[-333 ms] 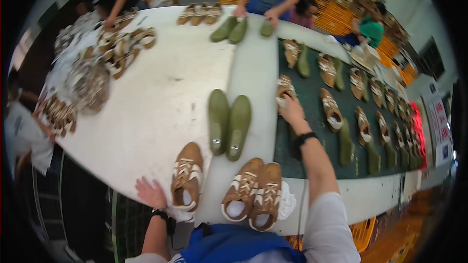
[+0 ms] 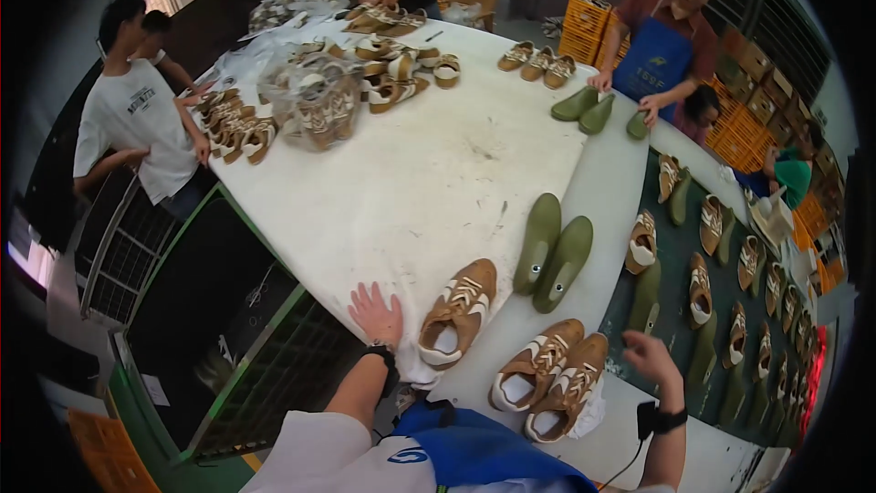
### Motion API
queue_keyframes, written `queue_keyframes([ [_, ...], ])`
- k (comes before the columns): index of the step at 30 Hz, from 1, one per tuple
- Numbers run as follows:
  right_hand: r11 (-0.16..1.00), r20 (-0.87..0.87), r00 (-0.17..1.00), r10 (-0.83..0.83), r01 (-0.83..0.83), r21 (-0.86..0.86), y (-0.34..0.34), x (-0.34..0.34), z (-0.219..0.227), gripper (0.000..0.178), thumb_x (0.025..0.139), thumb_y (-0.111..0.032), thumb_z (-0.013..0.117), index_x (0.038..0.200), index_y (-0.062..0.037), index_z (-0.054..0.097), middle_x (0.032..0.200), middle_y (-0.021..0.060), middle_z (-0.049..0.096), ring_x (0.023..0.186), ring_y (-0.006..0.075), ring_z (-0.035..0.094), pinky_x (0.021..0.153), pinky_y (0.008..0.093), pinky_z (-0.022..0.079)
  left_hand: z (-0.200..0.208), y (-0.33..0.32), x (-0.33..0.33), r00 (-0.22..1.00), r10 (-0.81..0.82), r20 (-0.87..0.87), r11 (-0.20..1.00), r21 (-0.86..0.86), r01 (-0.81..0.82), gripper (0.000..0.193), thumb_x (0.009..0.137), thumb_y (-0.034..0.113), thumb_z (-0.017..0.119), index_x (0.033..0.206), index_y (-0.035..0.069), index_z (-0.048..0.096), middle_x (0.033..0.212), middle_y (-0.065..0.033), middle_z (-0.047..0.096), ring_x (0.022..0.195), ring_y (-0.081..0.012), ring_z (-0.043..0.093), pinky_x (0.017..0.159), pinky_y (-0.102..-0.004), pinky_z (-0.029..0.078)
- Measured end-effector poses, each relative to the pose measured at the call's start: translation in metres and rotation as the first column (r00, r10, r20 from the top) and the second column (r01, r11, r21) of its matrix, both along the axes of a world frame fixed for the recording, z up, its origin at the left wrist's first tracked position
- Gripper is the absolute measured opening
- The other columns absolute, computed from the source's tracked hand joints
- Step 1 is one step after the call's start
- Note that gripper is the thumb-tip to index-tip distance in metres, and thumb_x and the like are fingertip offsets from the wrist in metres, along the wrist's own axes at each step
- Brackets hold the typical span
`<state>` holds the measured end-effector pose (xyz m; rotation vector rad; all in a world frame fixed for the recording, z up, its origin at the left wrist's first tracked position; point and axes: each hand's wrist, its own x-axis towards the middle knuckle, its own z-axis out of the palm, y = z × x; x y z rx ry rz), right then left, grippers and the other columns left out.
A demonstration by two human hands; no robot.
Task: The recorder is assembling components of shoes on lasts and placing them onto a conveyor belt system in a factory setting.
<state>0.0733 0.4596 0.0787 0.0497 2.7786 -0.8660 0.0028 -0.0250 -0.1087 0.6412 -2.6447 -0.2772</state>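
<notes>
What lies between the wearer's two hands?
In the head view, a single brown shoe and a pair of brown shoes lie between the left hand and right hand.

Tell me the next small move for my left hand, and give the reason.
Probably slide the left hand rightward to steady the single brown shoe: the hand is spread open and holds nothing, the shoe stands just to its right, and only white tabletop shows between them.
</notes>
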Motion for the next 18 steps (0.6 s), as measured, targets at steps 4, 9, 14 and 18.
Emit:
queue_keyframes([
  [4, 0.999, 0.140, 0.990, 0.018, -0.014, -0.031, -0.057, 0.080, 0.032, 0.037, 0.071, -0.014, 0.065, 0.107, -0.0054, 0.059, 0.090, 0.0175, 0.063, 0.075, 0.0266, 0.064, 0.067, 0.0326, 0.050, 0.001, 0.004, -0.005, 1.000, -0.027, 0.012, 0.997, 0.066, 0.026, 0.052, 0.079, 0.036, 0.052, 0.123, 0.008, 0.045, 0.135, -0.0167, 0.032, 0.127, -0.0367, 0.023, 0.101, -0.0528, 0.017],
  [9, 0.968, 0.084, 0.972, 0.219, -0.206, -0.144, -0.139, 0.135, 0.010, 0.036, 0.077, -0.019, 0.061, 0.110, -0.0076, 0.056, 0.092, 0.0164, 0.062, 0.081, 0.0297, 0.061, 0.072, 0.0345, 0.049, 0.003, -0.007, -0.002, 0.998, -0.025, 0.055, 0.997, 0.077, 0.021, 0.054, 0.080, 0.036, 0.051, 0.125, 0.008, 0.043, 0.138, -0.0175, 0.028, 0.128, -0.0364, 0.021, 0.102, -0.0524, 0.015],
  [14, 0.934, 0.181, 0.919, 0.349, -0.325, -0.150, -0.203, 0.138, -0.010, 0.038, 0.079, -0.022, 0.059, 0.114, -0.0093, 0.054, 0.098, 0.0171, 0.060, 0.087, 0.0321, 0.059, 0.076, 0.0375, 0.047, -0.001, -0.033, 0.014, 0.933, -0.340, 0.121, 0.936, 0.140, 0.323, 0.060, 0.081, 0.037, 0.052, 0.131, 0.009, 0.037, 0.140, -0.0221, 0.020, 0.128, -0.0410, 0.016, 0.101, -0.0549, 0.014],
  [18, 0.910, 0.118, 0.904, 0.412, -0.415, 0.004, -0.241, 0.108, -0.004, 0.039, 0.080, -0.026, 0.057, 0.117, -0.0127, 0.051, 0.099, 0.0172, 0.060, 0.087, 0.0344, 0.058, 0.074, 0.0406, 0.047, -0.001, -0.061, 0.033, 0.860, -0.498, 0.107, 0.866, 0.098, 0.490, 0.060, 0.080, 0.038, 0.053, 0.130, 0.009, 0.037, 0.139, -0.0226, 0.021, 0.128, -0.0411, 0.017, 0.102, -0.0537, 0.015],
])
